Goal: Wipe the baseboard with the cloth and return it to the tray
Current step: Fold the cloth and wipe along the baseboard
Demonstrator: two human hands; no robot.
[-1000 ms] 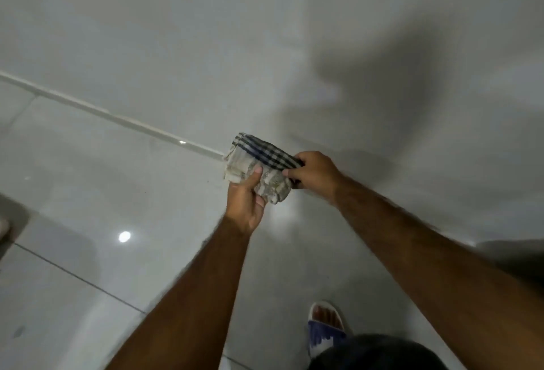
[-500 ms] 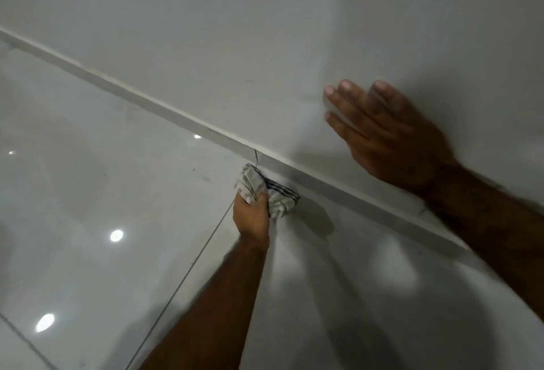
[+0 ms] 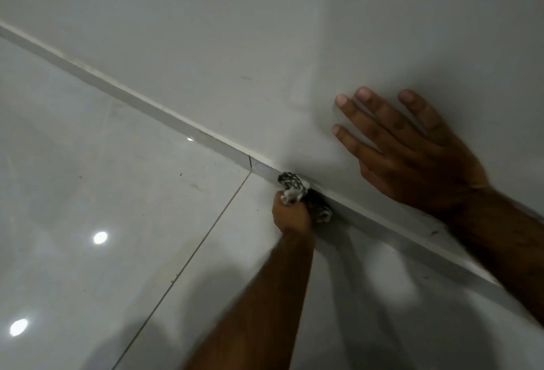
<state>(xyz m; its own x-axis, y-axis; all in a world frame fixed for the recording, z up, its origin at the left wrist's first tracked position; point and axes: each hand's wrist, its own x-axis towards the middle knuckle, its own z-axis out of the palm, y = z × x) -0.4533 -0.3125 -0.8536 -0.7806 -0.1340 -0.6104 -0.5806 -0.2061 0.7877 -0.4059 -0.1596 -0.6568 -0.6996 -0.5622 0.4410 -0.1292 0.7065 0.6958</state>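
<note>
Baseboard (image 3: 123, 91) runs bare leftward; wall (image 3: 235, 31) blocks behind.

Glossy pale floor tiles (image 3: 88, 193) carry bright light reflections (image 3: 100, 237); a dark grout line (image 3: 188, 257) crosses them below the plain wall (image 3: 265, 31).

Two hands: the left hand (image 3: 291, 216) and the right hand (image 3: 412, 151). One checked cloth (image 3: 294, 185), bunched in the left fingers (image 3: 284, 203). One baseboard (image 3: 153, 106) strip. Two bright light reflections (image 3: 100, 237) on the floor.
</note>
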